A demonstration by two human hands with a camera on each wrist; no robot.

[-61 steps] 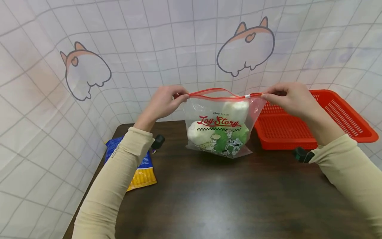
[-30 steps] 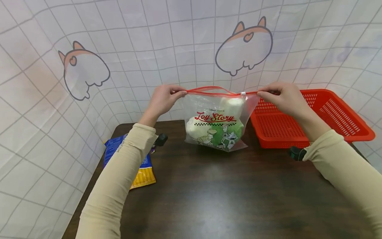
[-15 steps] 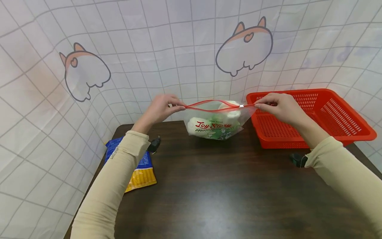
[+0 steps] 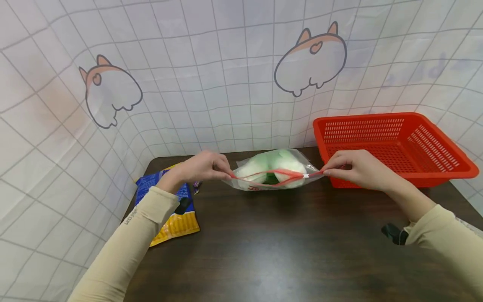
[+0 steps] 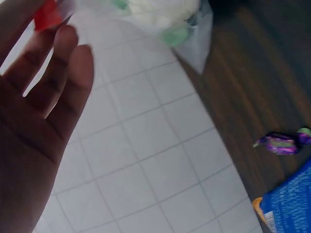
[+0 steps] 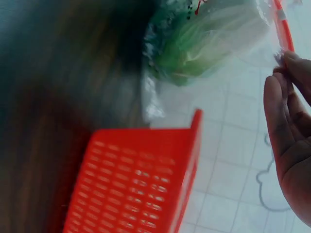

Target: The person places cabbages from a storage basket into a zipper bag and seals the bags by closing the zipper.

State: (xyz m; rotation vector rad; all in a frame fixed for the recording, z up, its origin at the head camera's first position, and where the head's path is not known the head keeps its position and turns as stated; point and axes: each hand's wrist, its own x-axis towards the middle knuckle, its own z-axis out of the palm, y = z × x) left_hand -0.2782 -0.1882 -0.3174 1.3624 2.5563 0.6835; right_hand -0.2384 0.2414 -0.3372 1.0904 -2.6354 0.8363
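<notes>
A clear zip bag [image 4: 241, 161] with a red zip strip and a white slider [image 4: 306, 175] is stretched between my hands in the head view. Its mouth gapes left of the slider and faces me. Inside lies a soft-looking white and green thing [image 4: 269, 161], its kind not clear. My left hand [image 4: 201, 168] pinches the left end of the strip between thumb and fingers. At the opposite end, my right hand [image 4: 356, 168] pinches the strip's right corner. The right wrist view shows the bag [image 6: 151, 99] hanging from those fingertips.
A red plastic basket [image 4: 377, 180] stands at the back right, close to the right hand. On the left lies a blue and yellow packet [image 4: 177, 224], partly behind the left forearm. A small purple wrapped sweet [image 5: 282, 144] lies near it. A white gridded curtain [image 4: 196, 75] hangs behind the dark table [image 4: 271, 251].
Both hands have come down and nearer with the bag. Its printed front has tipped out of sight, so the parted mouth now faces the head camera. Both pinches have stayed on the strip.
</notes>
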